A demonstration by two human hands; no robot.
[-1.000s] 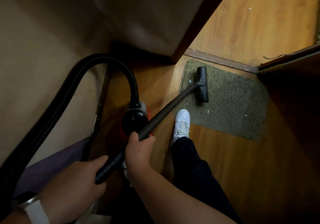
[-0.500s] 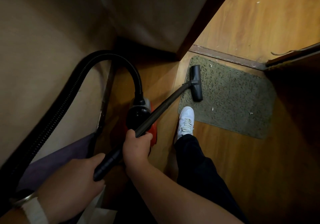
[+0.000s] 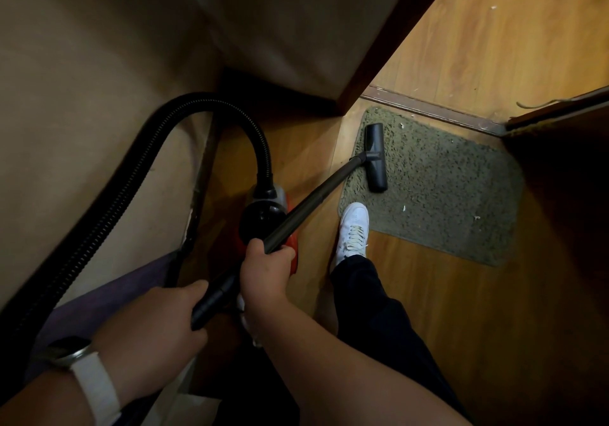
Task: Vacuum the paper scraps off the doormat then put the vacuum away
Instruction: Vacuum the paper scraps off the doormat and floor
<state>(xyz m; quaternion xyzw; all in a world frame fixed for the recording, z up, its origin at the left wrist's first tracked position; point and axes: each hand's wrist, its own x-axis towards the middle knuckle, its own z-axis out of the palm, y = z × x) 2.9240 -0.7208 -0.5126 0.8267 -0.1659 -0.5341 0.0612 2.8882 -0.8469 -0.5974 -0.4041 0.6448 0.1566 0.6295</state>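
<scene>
On the left end of the grey-green rectangular doormat sat the black T-shaped vacuum nozzle; right hand gripped the dark wand tube, left hand clasped its near end. Scattered right of the nozzle (a few): white paper scraps.

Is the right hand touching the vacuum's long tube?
Touching. The head view shows the right hand curled round the vacuum tube, gripping it.
</scene>
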